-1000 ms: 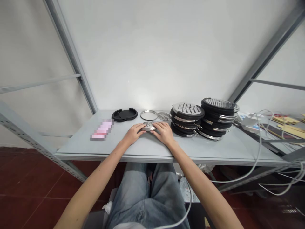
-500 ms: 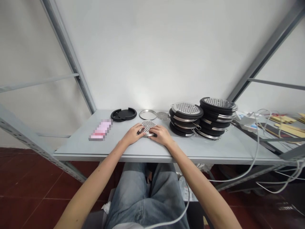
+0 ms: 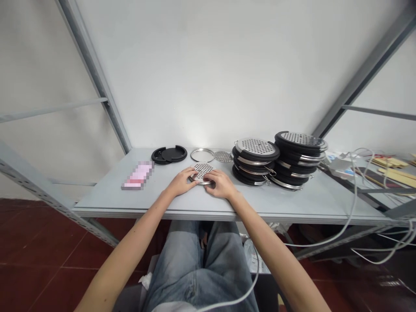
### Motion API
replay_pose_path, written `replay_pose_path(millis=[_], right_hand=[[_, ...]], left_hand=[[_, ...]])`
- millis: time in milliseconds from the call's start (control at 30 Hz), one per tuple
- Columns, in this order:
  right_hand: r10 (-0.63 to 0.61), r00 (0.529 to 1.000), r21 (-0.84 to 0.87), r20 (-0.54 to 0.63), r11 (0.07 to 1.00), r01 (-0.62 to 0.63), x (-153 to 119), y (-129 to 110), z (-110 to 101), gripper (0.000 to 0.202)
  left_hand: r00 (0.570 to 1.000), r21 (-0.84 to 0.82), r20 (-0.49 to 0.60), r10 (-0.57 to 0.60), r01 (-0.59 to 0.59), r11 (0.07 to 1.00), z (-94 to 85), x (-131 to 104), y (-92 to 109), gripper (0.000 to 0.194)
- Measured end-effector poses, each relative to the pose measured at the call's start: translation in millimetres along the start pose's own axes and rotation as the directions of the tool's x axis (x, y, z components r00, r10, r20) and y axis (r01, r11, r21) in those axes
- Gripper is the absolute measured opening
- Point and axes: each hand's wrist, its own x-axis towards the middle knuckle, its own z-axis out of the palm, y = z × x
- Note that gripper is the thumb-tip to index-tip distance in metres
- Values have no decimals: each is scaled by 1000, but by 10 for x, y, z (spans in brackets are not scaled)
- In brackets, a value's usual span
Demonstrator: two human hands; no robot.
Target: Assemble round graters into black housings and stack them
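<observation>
Near the middle of the grey table (image 3: 195, 203) lies a round perforated metal disc (image 3: 203, 170) with a shiny rim. My left hand (image 3: 182, 182) grips its left edge, and my right hand (image 3: 220, 183) grips its right edge, fingers curled over the top. Just behind it are a thin metal ring (image 3: 202, 149) and a second perforated disc (image 3: 223, 156), lying flat. Two black round parts (image 3: 173, 154) overlap at the back left.
To the right stand two stacks of black-rimmed perforated discs, a nearer stack (image 3: 255, 160) and a taller stack (image 3: 297, 158). A blurred pink object (image 3: 139, 175) lies left. White cables (image 3: 352, 203) hang over the right side, and metal shelf posts (image 3: 112, 112) rise at both ends.
The view has shifted slightly. Both hands remain at the disc's edges, with the fingers of my right hand slightly shifted.
</observation>
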Motion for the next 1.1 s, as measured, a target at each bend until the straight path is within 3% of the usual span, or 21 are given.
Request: replay_pose_path(millis=[167, 300, 467, 600, 867, 1100], right_hand=[[109, 989, 69, -102, 992, -103, -9, 84, 40, 18], [300, 931, 94, -208, 953, -287, -12, 188, 105, 28], [330, 944, -40, -9, 943, -330, 2, 213, 161, 47], [354, 928, -125, 118, 932, -340, 23, 175, 172, 53], [451, 887, -128, 101, 890, -438, 45, 116, 153, 51], [469, 882, -96, 41, 880, -464, 20, 127, 151, 48]], left_hand=[[999, 23, 43, 15, -16, 1000, -21, -9, 32, 45], [994, -5, 90, 61, -61, 998, -44, -21, 61, 45], [990, -44, 118, 73, -69, 997, -49, -27, 86, 44], [996, -12, 74, 46, -45, 999, -31, -21, 92, 48], [987, 58, 159, -28, 19, 998, -38, 42, 74, 60], [982, 125, 191, 0, -25, 992, -123, 205, 100, 46]])
